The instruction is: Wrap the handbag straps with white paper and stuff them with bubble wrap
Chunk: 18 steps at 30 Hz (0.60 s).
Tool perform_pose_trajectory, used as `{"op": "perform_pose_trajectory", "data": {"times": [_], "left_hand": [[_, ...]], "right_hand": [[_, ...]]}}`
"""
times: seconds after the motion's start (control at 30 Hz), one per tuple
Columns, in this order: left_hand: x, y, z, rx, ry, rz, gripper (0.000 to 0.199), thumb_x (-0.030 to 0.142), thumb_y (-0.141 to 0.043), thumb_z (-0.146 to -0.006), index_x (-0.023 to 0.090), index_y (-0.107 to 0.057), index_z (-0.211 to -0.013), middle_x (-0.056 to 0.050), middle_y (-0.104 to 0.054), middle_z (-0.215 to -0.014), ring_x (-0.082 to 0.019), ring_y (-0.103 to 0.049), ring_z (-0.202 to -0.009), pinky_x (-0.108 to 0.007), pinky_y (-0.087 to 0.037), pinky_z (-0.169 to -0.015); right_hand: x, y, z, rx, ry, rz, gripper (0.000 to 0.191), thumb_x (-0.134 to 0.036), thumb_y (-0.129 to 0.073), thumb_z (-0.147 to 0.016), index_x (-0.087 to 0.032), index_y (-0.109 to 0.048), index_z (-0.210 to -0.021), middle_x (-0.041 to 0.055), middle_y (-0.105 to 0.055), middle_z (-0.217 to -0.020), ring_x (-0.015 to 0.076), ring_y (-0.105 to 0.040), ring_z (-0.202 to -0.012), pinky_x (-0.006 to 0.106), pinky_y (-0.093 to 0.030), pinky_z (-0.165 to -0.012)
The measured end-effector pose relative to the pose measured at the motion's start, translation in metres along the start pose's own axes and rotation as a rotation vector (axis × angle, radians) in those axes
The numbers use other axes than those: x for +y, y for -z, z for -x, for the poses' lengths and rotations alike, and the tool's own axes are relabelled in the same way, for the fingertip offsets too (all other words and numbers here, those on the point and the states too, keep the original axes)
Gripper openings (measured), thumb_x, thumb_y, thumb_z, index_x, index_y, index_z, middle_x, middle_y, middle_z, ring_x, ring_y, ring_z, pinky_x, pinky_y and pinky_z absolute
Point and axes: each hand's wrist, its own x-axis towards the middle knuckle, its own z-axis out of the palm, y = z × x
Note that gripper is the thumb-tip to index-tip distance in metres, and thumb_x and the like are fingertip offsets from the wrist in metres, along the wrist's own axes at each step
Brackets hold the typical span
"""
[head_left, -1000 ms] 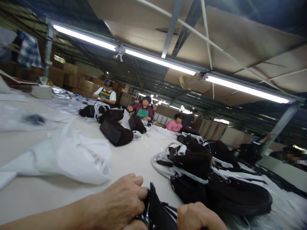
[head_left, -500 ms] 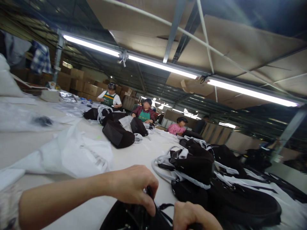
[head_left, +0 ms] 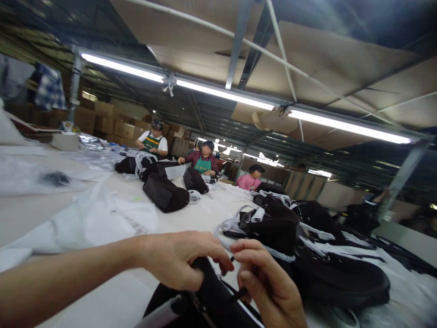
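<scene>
A black bag (head_left: 216,296) lies at the bottom of the head view, close in front of me, partly cut off by the frame edge. My left hand (head_left: 180,257) is closed over its upper edge, thumb on the near side and fingers reaching over the far side. Small metal hardware (head_left: 221,274) shows just below those fingertips. Beside it, my right hand (head_left: 273,289) pinches a thin black strap (head_left: 239,295) between thumb and fingers. A grey-wrapped handle (head_left: 165,312) rests across the bag's near side.
Several black bags with white-wrapped handles (head_left: 273,223) are piled at right. More black bags (head_left: 165,193) lie farther across the white table (head_left: 174,223). White sheeting (head_left: 92,218) spreads at left. Co-workers (head_left: 203,159) are at the far side, with cartons (head_left: 124,130) behind.
My right hand has risen and moved close to my left fingertips, now pinching the strap. My left hand has shifted slightly left on the bag edge, and the grey-wrapped handle has come into view.
</scene>
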Motion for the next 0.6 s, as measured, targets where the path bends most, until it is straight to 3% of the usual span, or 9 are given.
{"op": "perform_pose_trajectory", "data": {"times": [0.1,0.13,0.23,0.3,0.4,0.47,0.53,0.6], "left_hand": [[0.014,-0.016,-0.001,0.015,0.009,-0.003,0.025,0.015,-0.065,-0.066,0.019,-0.063,-0.091,-0.003,-0.063,-0.087,-0.025,-0.060,-0.092,-0.039,-0.047,-0.096],[0.017,-0.023,-0.004,0.018,0.011,0.012,0.016,0.017,-0.066,-0.067,0.019,-0.059,-0.082,-0.001,-0.060,-0.080,-0.024,-0.059,-0.087,-0.039,-0.047,-0.094],[0.017,-0.036,-0.011,0.052,0.155,0.291,0.009,0.017,-0.058,-0.074,0.019,-0.051,-0.068,0.002,-0.054,-0.066,-0.015,-0.054,-0.067,-0.024,-0.046,-0.066],[0.010,-0.038,-0.014,0.108,0.301,0.528,0.011,0.017,-0.053,-0.077,0.019,-0.054,-0.067,0.004,-0.054,-0.060,-0.011,-0.049,-0.057,-0.020,-0.038,-0.054],[-0.001,-0.032,-0.014,0.186,0.393,0.771,0.011,0.026,-0.060,-0.075,0.017,-0.059,-0.069,0.005,-0.053,-0.054,-0.009,-0.044,-0.051,-0.020,-0.032,-0.050],[-0.003,-0.025,-0.014,0.198,0.395,0.885,0.015,0.029,-0.067,-0.071,0.015,-0.062,-0.074,0.005,-0.055,-0.054,-0.009,-0.047,-0.051,-0.020,-0.032,-0.050],[-0.002,-0.017,-0.014,0.204,0.390,0.999,0.018,0.029,-0.073,-0.068,0.015,-0.063,-0.074,0.005,-0.054,-0.052,-0.009,-0.046,-0.048,-0.020,-0.034,-0.050],[-0.006,-0.008,-0.011,0.311,0.430,1.137,0.023,0.027,-0.080,-0.067,0.014,-0.060,-0.067,0.007,-0.046,-0.048,-0.005,-0.037,-0.042,-0.020,-0.037,-0.048]], "right_hand": [[-0.008,-0.004,0.003,0.064,0.045,0.074,0.026,-0.032,-0.065,-0.094,-0.033,-0.069,-0.120,0.0087,-0.069,-0.115,0.0180,-0.067,-0.075,0.040,-0.054,-0.089],[-0.012,-0.006,0.005,0.093,0.033,0.066,0.026,-0.033,-0.063,-0.095,-0.033,-0.069,-0.121,0.0094,-0.069,-0.119,0.0185,-0.068,-0.075,0.043,-0.053,-0.092],[-0.025,-0.005,0.016,0.164,-0.076,0.062,0.041,-0.041,-0.060,-0.096,-0.033,-0.059,-0.135,0.0134,-0.062,-0.135,0.0196,-0.070,-0.073,0.036,-0.058,-0.073],[-0.019,0.004,0.027,0.158,-0.167,0.202,0.069,-0.046,-0.068,-0.089,-0.035,-0.039,-0.151,0.0144,-0.061,-0.137,0.0231,-0.072,-0.073,0.032,-0.057,-0.058],[0.019,0.026,0.046,0.028,-0.159,0.567,0.105,-0.037,-0.084,-0.070,-0.038,-0.024,-0.157,0.0130,-0.057,-0.143,0.0340,-0.074,-0.090,0.040,-0.062,-0.066],[0.053,0.039,0.057,-0.136,-0.047,0.770,0.099,-0.024,-0.079,-0.072,-0.035,-0.028,-0.156,0.0131,-0.059,-0.142,0.0393,-0.071,-0.105,0.042,-0.062,-0.072],[0.078,0.045,0.066,-0.256,0.027,0.914,0.092,-0.017,-0.072,-0.074,-0.031,-0.031,-0.155,0.0125,-0.071,-0.124,0.0365,-0.074,-0.095,0.038,-0.062,-0.066],[0.087,0.045,0.071,-0.329,0.087,1.006,0.086,-0.020,-0.074,-0.074,-0.028,-0.037,-0.151,0.0092,-0.077,-0.107,0.0324,-0.075,-0.081,0.035,-0.061,-0.062]]}}
